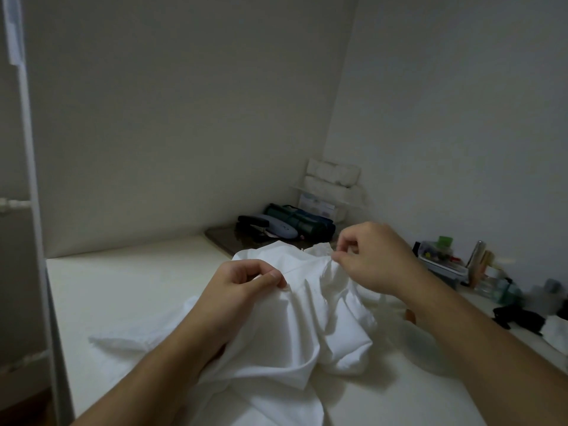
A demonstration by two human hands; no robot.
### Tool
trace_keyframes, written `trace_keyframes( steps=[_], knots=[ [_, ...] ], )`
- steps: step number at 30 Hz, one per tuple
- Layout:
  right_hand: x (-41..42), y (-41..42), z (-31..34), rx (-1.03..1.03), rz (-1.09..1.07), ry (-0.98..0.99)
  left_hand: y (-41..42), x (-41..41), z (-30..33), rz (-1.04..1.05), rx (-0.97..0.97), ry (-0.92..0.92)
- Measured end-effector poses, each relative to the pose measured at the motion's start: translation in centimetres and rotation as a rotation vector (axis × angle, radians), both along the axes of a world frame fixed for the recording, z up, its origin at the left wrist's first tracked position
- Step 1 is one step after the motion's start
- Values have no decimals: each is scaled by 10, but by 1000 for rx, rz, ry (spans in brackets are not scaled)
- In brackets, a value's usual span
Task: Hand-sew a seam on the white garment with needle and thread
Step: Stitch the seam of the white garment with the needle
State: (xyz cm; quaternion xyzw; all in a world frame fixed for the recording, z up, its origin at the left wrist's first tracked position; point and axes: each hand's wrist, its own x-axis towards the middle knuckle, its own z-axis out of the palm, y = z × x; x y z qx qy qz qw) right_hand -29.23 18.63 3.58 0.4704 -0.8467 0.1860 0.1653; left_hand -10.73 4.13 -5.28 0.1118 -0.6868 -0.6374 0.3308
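1 head-worn view, looking forward and down.
The camera sits close above both forearms, wide-angle, facing a white table (129,290) that runs into a room corner; the left hand (242,287) and right hand (373,259) fill the middle, walls take the upper half.

2 bare forearms in view, no sleeves, no watch or rings visible. left hand (246,287) and right hand (373,259): short nails, no gloves.
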Motion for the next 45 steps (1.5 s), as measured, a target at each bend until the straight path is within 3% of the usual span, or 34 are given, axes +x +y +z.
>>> trace_keyframes(
  steps=[9,12,16,20,23,26,31,36,42,45],
  knots=[
    [-20,6,-13,-66,-382,43,1,0,0,-15,-4,-2],
    [-16,4,-12,-125,-249,-129,1,0,0,-13,-12,-17],
    [8,1,-8,-260,144,-356,-1,0,-1,-5,-29,-35],
    [34,-4,-9,-120,454,-521,0,0,0,-6,-51,-20],
    [45,-13,-14,-24,483,-493,0,1,1,-27,-44,10],
    [44,-16,-20,-64,445,-465,1,3,3,-28,-31,23],
    [33,-4,-20,-211,516,-680,0,3,4,7,17,50],
    [17,9,-18,-59,598,-843,0,5,6,34,84,105],
    [11,-1,-21,-229,605,-898,1,6,8,104,-71,114],
    [21,-12,-25,-154,710,-957,3,8,10,89,-152,150]
  ],
)
